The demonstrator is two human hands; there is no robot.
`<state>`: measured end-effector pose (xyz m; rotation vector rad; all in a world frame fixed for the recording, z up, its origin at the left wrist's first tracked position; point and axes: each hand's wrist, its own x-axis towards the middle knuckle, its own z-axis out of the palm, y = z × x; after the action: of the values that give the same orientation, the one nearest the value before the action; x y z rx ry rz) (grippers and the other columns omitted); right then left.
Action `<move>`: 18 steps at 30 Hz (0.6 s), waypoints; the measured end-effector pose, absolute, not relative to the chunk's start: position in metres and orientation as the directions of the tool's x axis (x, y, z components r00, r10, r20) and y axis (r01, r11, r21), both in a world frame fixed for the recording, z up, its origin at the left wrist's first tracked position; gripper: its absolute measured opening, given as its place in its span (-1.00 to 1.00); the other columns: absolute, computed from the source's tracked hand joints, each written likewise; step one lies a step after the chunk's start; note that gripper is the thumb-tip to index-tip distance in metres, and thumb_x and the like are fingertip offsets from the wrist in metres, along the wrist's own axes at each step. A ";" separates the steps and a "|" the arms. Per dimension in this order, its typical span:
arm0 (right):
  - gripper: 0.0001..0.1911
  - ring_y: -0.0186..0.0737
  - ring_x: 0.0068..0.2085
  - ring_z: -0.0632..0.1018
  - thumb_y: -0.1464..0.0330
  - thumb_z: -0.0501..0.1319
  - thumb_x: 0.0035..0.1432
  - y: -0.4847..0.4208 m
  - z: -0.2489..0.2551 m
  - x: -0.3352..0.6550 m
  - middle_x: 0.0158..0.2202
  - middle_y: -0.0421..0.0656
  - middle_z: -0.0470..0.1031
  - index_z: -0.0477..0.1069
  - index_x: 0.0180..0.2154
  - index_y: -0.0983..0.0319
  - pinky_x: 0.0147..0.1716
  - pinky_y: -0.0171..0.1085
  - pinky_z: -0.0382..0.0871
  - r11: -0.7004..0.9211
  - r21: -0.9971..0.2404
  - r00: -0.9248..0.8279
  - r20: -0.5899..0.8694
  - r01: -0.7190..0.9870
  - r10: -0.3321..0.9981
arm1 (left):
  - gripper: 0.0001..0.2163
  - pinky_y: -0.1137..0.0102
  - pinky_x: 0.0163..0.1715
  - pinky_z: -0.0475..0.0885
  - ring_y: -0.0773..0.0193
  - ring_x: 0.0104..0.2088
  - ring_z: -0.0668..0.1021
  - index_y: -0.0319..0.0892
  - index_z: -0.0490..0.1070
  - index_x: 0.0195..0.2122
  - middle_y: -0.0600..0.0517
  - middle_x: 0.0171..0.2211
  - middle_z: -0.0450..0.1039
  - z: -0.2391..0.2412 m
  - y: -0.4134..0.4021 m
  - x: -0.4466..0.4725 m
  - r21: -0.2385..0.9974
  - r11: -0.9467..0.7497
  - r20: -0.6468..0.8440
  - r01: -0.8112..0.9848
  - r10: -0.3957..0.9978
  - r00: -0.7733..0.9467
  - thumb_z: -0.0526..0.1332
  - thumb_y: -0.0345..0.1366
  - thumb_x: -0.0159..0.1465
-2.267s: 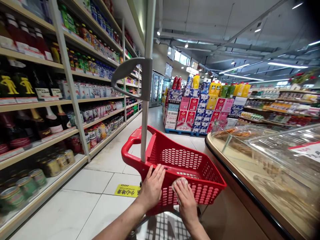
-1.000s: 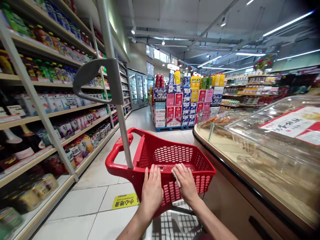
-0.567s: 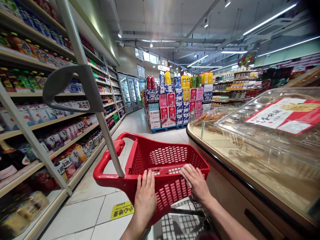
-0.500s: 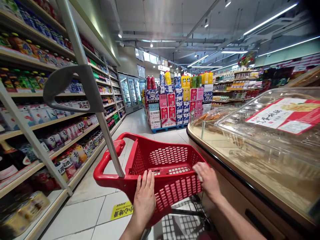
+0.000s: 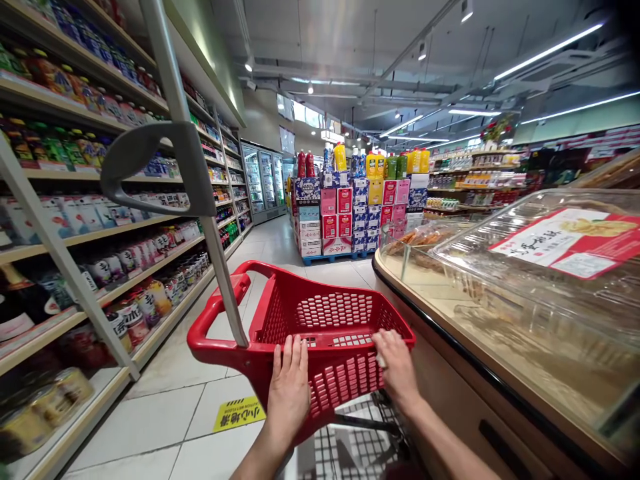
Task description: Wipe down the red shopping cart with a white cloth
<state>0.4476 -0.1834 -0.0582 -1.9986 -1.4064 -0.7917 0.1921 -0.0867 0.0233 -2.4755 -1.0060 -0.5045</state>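
A red plastic shopping cart (image 5: 345, 373) with an empty slotted basket stands in front of me. My left hand (image 5: 289, 387) lies against the near side of the basket, its fingers stretched up to the rim and the thumb out of sight. Farther right, the fingers of my right hand (image 5: 396, 363) curl over the same rim near the corner. From the cart's left end rises a metal pole (image 5: 220, 267) carrying a grey loop handle (image 5: 155, 170). Below the basket, part of a grid-like lower rack (image 5: 350, 447) shows.
Drink shelves (image 5: 90, 173) line the left side. A display counter (image 5: 435, 313) with clear food boxes (image 5: 540, 260) runs close along the cart's right. Ahead stands a pallet of stacked drink cartons (image 5: 345, 213). A yellow wet-floor sticker (image 5: 239, 413) lies on the tiles.
My right hand has slid a little left along the rim, and its fingers now curl over it. The left hand stays on the basket side. The view has shifted slightly.
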 end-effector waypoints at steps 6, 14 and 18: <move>-0.43 -0.09 0.18 0.14 0.59 -0.11 0.00 -0.171 -0.049 0.424 0.08 -0.12 0.29 0.26 0.04 0.16 0.03 0.05 0.13 -0.339 -0.151 0.340 0.712 0.929 0.615 | -0.44 0.13 0.18 -0.16 0.07 0.20 0.05 -0.33 0.10 0.14 -0.12 0.16 0.11 0.019 -0.088 0.190 -0.271 -0.659 0.512 0.701 0.518 0.685 0.04 -0.40 0.05; -0.41 -0.11 0.19 0.12 0.60 -0.11 0.02 -0.157 -0.044 0.398 0.11 -0.18 0.25 0.20 0.08 0.13 0.06 0.03 0.12 -0.114 -0.036 0.104 0.729 0.993 0.677 | -0.43 0.14 0.18 -0.15 0.07 0.21 0.02 -0.34 0.08 0.14 -0.13 0.16 0.10 0.016 -0.090 0.187 -0.283 -0.653 0.532 0.703 0.503 0.682 0.04 -0.40 0.05; -0.41 -0.07 0.20 0.10 0.62 -0.14 0.01 -0.152 -0.041 0.383 0.08 -0.10 0.29 0.24 0.06 0.18 0.05 0.08 0.12 -0.257 -0.169 0.290 0.771 0.952 0.568 | -0.45 0.11 0.17 -0.14 0.03 0.20 0.05 -0.37 0.10 0.13 -0.18 0.16 0.10 0.015 -0.093 0.189 -0.282 -0.650 0.549 0.706 0.494 0.674 0.04 -0.40 0.06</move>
<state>0.3830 -0.1519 -0.0410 -1.9289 -1.3558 -0.7790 0.1892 -0.0931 0.0151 -2.4089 -0.9284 -0.5936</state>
